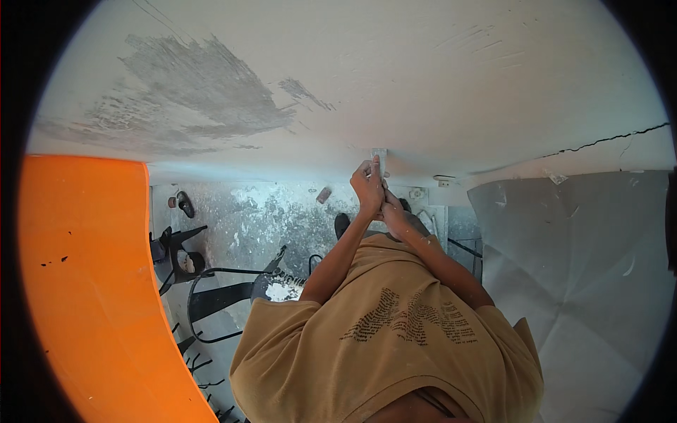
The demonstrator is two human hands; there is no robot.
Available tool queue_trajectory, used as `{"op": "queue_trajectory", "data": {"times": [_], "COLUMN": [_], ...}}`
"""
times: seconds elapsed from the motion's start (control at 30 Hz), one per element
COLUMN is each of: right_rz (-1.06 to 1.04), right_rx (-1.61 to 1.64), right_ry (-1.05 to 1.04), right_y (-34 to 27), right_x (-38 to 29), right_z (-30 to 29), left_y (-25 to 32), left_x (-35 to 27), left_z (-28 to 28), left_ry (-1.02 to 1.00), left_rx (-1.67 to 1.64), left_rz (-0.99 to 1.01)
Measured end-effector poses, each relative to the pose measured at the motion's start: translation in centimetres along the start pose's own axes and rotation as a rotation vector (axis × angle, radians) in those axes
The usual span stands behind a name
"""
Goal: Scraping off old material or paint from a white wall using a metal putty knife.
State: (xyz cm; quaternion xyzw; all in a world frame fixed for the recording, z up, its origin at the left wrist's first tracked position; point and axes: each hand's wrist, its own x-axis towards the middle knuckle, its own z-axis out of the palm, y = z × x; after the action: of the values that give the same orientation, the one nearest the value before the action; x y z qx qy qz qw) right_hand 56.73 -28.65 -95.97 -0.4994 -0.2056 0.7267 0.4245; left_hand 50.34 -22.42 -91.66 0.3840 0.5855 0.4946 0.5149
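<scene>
Before me, a putty knife [380,156] has its flat blade against the pale wall [338,69]. My left hand [369,186] is closed around the tool near the blade, with one finger stretched along it. Just below, my right hand [394,212] grips the lower part, where the handle is mostly hidden by the fingers. The two hands touch. Up and to the left on the wall is a large rough grey patch [206,87] with streaked edges. A dark crack [608,139] runs across the wall at the right.
An orange panel [90,275] stands at the left, and a creased grey sheet [571,296] at the right. The white-splattered floor [254,211] holds a brick piece [323,195], a shoe [185,204] and black chair-like frames [222,301]. A socket [443,181] sits low on the wall.
</scene>
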Motion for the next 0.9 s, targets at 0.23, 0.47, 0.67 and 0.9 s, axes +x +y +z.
{"op": "queue_trajectory", "data": {"times": [0.23, 0.47, 0.67, 0.9], "right_rz": [0.002, -0.069, -0.125, -0.229], "right_rx": [0.082, 0.107, 0.191, 0.413], "right_ry": [0.123, 0.13, 0.259, 0.356], "right_y": [-1.4, -2.2, -3.3, -4.0], "right_x": [-2.2, -4.2, -6.2, -8.3], "right_z": [-3.3, -7.0, -10.1, -14.5], "left_y": [-0.2, -1.0, -0.5, -3.2], "left_x": [-1.8, -3.2, -5.0, -5.8], "left_z": [4.1, 7.8, 12.3, 18.9], "left_ry": [-0.079, -0.117, -0.172, -0.417], "left_rx": [-0.03, -0.057, -0.026, 0.041], "left_rz": [-0.027, -0.064, -0.05, -0.047]}}
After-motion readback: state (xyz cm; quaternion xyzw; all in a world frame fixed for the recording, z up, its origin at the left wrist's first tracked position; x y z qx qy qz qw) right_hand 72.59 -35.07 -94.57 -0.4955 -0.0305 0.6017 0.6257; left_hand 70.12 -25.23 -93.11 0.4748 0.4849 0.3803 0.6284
